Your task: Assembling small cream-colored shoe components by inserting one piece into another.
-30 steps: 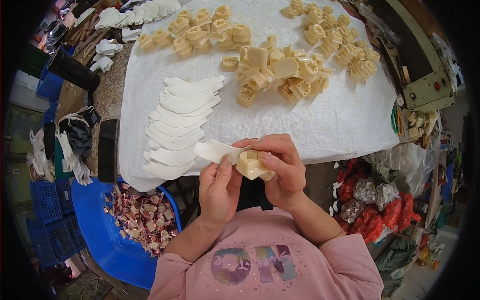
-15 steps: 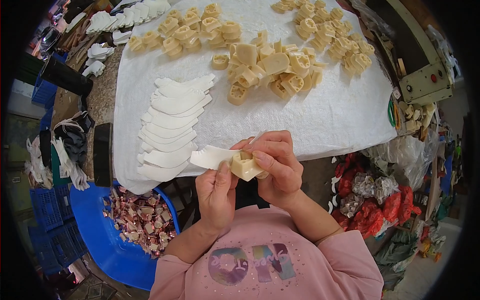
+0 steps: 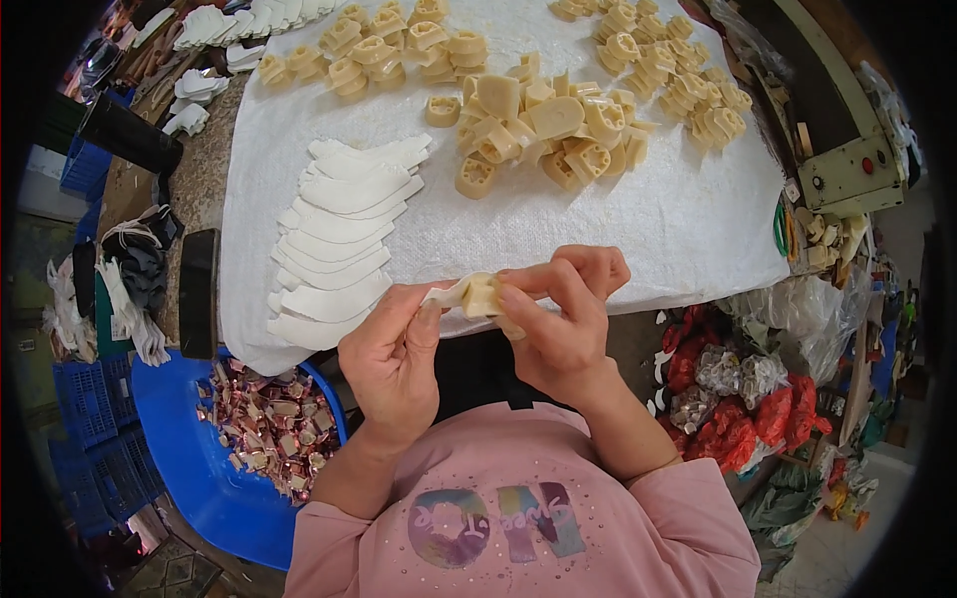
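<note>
Near the table's front edge, my right hand [image 3: 566, 324] pinches a beige plastic shoe heel [image 3: 481, 297] between thumb and fingers. A white curved cover piece [image 3: 449, 295] lies against the heel's far and left sides. Its left end is pinched between the thumb and fingers of my left hand [image 3: 391, 359]. The heel's right part is covered by my right fingers. Just beyond my left hand, a fanned row of similar white cover pieces [image 3: 339, 239] overlaps on the table. A loose pile of beige heels [image 3: 548, 125] sits farther back.
A white woven sheet [image 3: 469, 234] covers the table. More beige heels stand grouped at the back left [image 3: 379, 50] and back right [image 3: 678, 70]. A blue tub [image 3: 179, 439] of shiny pink pieces stands at lower left. Red plastic bags [image 3: 728, 429] lie at right, below a machine box [image 3: 847, 169].
The heel has turned and tilted in my right hand. My left hand has moved left along the white piece, which now bends around the heel instead of sticking out to the left.
</note>
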